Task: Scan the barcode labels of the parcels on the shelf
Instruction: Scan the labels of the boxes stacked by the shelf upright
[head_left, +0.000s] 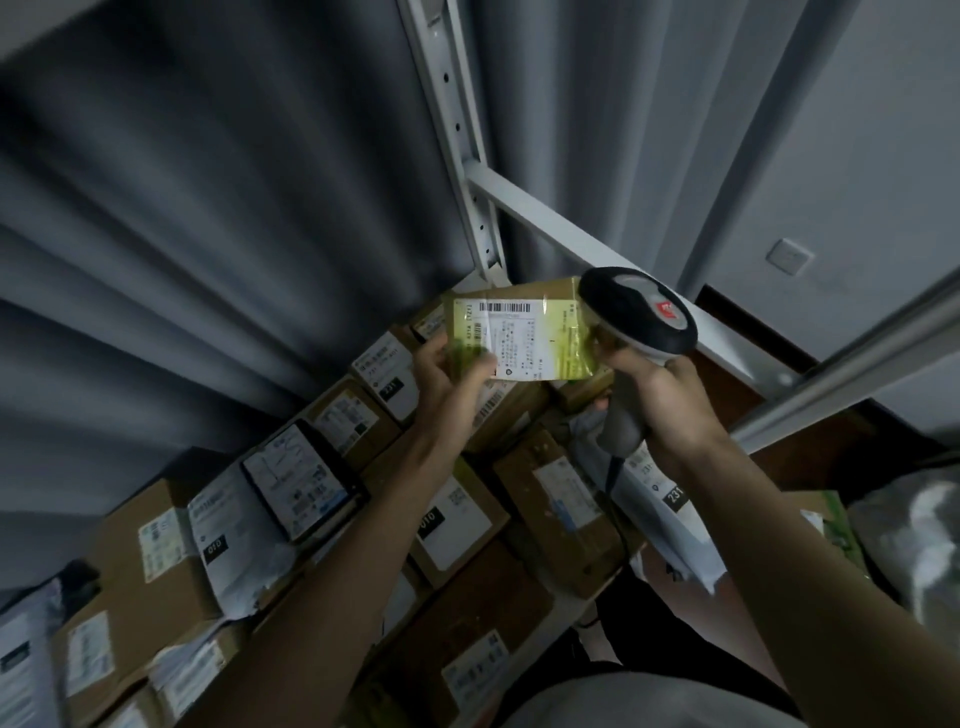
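Observation:
My left hand (451, 371) grips the left edge of a small cardboard parcel (524, 332) wrapped in yellow-green tape, lifted above the shelf. Its white barcode label (511, 328) faces me. My right hand (660, 397) holds the grey handle of a barcode scanner (641, 317), whose black and grey head sits right beside the parcel's right end. Below both hands, several brown parcels (457, 514) with white labels lie packed on the shelf.
A grey metal shelf upright (457, 135) and crossbar (571, 228) rise behind the parcel. A second rail (857, 358) runs at the right. Grey curtain folds (208, 208) fill the left background. A silvery plastic bag (919, 540) lies at the right edge.

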